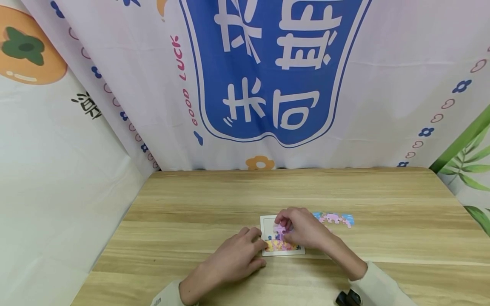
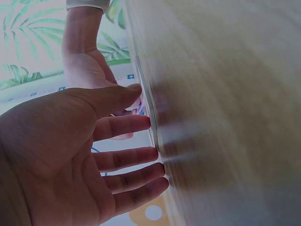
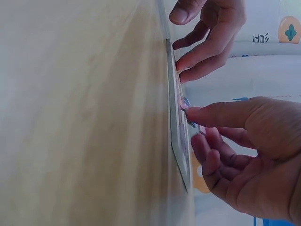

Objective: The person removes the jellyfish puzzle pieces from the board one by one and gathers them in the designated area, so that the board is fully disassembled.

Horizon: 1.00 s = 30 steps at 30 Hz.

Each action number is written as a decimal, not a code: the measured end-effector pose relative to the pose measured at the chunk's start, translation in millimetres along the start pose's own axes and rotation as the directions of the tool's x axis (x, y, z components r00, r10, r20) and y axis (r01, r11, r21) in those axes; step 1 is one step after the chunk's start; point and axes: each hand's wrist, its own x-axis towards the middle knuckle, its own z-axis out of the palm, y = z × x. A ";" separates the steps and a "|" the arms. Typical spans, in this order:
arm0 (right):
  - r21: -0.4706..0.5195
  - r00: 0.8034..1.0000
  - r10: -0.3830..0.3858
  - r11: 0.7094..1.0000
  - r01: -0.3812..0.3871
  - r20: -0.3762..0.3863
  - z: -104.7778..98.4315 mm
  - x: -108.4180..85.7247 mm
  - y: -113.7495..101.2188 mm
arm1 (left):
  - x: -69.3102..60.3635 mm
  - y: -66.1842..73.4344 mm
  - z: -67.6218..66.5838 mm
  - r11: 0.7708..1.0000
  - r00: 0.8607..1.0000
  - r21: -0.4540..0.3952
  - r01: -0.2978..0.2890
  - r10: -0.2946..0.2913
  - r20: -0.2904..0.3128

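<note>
A white-framed jigsaw puzzle board (image 1: 267, 253) lies on the wooden table, with yellow and pink pieces (image 1: 276, 245) fitted along its near side. Over its middle, my right hand (image 1: 306, 229) pinches a pink-purple puzzle piece (image 1: 280, 230) between thumb and fingers. The right wrist view shows this puzzle piece (image 3: 189, 115) tilted, at the board's surface; whether it is seated cannot be told. My left hand (image 1: 238, 257) rests at the board's left edge, its fingers extended and touching the frame in the left wrist view. The right hand hides part of the board's right half.
Several joined pink and blue puzzle pieces (image 1: 333, 218) lie on the table just right of the board, partly behind the right hand. A small black object (image 1: 348, 297) sits near the right sleeve. A printed cloth (image 1: 383, 106) hangs behind the table's far edge.
</note>
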 end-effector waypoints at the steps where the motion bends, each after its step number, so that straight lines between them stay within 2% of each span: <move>1: 0.001 1.000 -0.008 1.000 0.008 -0.007 -0.3 -0.3 -1.0 | -0.1 0.0 0.0 1.000 1.000 0.001 -0.001 0.001 -0.001; 7: 0.034 0.999 -0.043 0.998 0.043 -0.010 -2.9 -2.1 -5.5 | -0.4 -0.2 0.4 1.000 1.000 0.004 -0.002 0.002 -0.004; 13: 0.034 0.999 -0.047 0.998 0.047 -0.013 -7.5 -5.7 -4.0 | -0.9 0.1 0.2 1.000 1.000 -0.003 0.006 -0.006 -0.002; 23: 0.047 0.998 -0.027 0.998 0.030 -0.052 -24.1 -12.8 8.2 | -0.9 0.4 -0.7 1.000 1.000 -0.016 0.016 -0.016 0.022; 30: 0.070 0.998 -0.024 0.997 0.027 -0.056 -37.7 -22.8 20.1 | -1.0 0.6 -0.6 1.000 1.000 -0.010 0.018 -0.018 0.014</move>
